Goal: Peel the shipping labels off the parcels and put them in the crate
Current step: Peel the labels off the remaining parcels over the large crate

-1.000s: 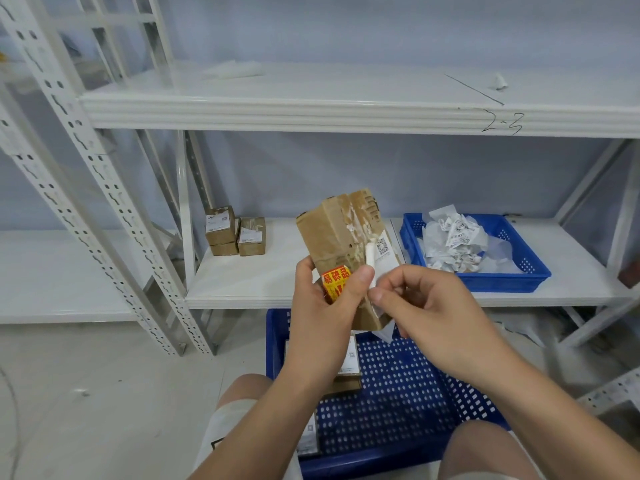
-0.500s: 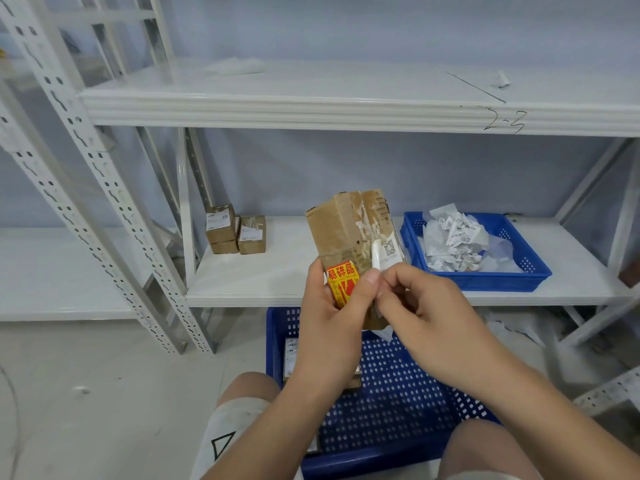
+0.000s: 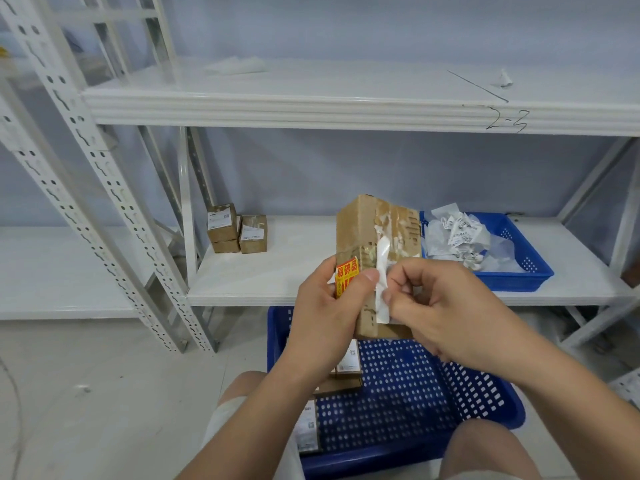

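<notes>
The left hand grips the parcel upright, thumb pressed on its front edge just beside the peel line. The right hand pinches the loosened white label between thumb and fingertips. Best, I judge, to pull low and slow across the cardboard with that thumb bracing close — a steep tug would likely tear the paper, as the ragged white scraps above the hands suggest. The label is a narrow, curled strip with no print showing, its upper end apparently attached to the brown, tape-scarred box. A red-and-yellow sticker sits beside the left thumb. Beyond the right hand, the small blue crate on the shelf holds crumpled labels.
</notes>
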